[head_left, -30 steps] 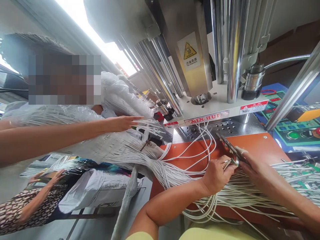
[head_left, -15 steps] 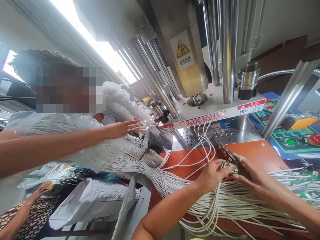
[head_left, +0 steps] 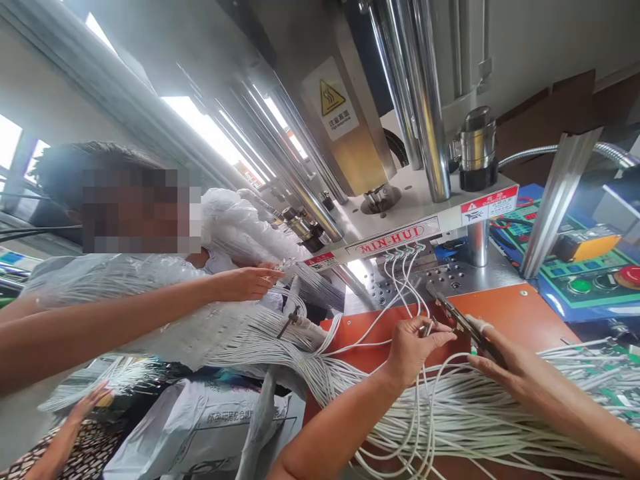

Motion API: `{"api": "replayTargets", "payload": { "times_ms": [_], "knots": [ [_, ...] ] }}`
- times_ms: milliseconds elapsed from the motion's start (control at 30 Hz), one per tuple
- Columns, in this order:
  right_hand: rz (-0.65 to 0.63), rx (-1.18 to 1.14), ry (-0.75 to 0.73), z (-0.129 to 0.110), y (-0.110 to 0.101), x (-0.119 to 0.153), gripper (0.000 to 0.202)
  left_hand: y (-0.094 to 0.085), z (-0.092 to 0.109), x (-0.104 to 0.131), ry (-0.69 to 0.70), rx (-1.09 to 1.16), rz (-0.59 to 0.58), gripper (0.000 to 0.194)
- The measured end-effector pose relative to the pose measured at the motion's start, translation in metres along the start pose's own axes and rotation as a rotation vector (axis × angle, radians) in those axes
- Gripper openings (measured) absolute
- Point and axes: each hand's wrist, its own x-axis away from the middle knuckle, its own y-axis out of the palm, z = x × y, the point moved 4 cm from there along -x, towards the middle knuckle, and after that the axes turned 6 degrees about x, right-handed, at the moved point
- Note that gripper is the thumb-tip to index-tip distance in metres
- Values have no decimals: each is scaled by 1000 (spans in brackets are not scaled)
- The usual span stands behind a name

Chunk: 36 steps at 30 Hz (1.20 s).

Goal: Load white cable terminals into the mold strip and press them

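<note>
Near the middle right, my left hand (head_left: pixel 413 347) pinches small metal-ended pieces between thumb and fingers, with white cables hanging below. Beside it, my right hand (head_left: pixel 493 353) grips a long dark metal bar (head_left: pixel 463 323) that slants up toward the press. Small metallic pieces show along the bar's near side. Under both hands spreads a thick bundle of white cables (head_left: pixel 465 407) on an orange-red board (head_left: pixel 515 310). Several white cables with green ends enter the press (head_left: pixel 395 240) under its labelled plate.
A control panel (head_left: pixel 585 267) with green and red buttons stands at the right. At the left, a person's arm (head_left: pixel 150 317) reaches toward wrapped cables; another person's hand (head_left: pixel 87 403) is lower left. A white sack (head_left: pixel 205 420) lies below.
My left hand has moved slightly left, away from the bar, and the green-ended pieces at its fingertips no longer show. The view has shifted, and the other person's hand appears lower.
</note>
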Motion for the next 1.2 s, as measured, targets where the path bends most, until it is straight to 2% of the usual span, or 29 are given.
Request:
{"api": "replayTargets", "payload": {
  "times_ms": [100,200,567,767,900,1000,1067,1200],
  "knots": [
    [-143,-100,16,2,6,0,61,4,3,0,225,-278,-57,11],
    [-145,-115,41,3,6,0,62,8,2,2,383,-394,-106,4],
    [-142,-98,46,-3,2,2,60,11,1,2,486,-513,-115,16],
    [-138,-21,58,-7,1,1,66,14,-6,-2,461,-530,-53,15],
    [-99,-29,58,-5,2,0,69,10,-6,-9,268,-452,-32,7],
    [-111,-54,77,-3,3,0,69,7,-4,-11,76,-287,-133,22],
    [-101,-77,78,-2,2,-1,69,4,-1,-10,3,-142,-162,37],
    [-90,-117,49,0,4,-2,69,-2,5,-7,38,-43,-112,48]
  ]
}}
